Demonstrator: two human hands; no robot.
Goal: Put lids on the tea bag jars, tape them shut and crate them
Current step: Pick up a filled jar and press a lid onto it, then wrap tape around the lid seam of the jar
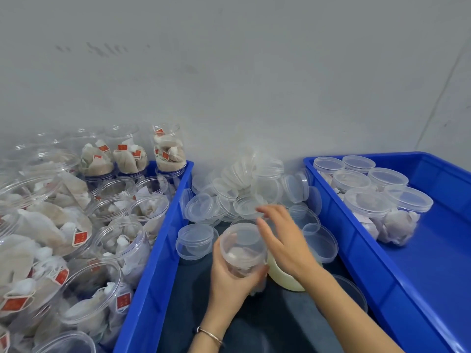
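My left hand [233, 276] grips a clear tea bag jar [243, 250] upright over the dark surface in the middle. The jar's mouth is uncovered. My right hand [283, 238] reaches forward past the jar, fingers spread, its fingertips at a clear lid [248, 206] in the heap of lids [244, 189]. A roll of tape [285, 277] lies under my right wrist, partly hidden. Several lidded jars [367, 200] stand in the blue crate [433, 263] on the right.
A blue crate [155, 263] on the left is packed with several open jars of tea bags [96, 225], some stacked. More loose lids [195, 240] lie around the held jar. A grey wall rises behind everything.
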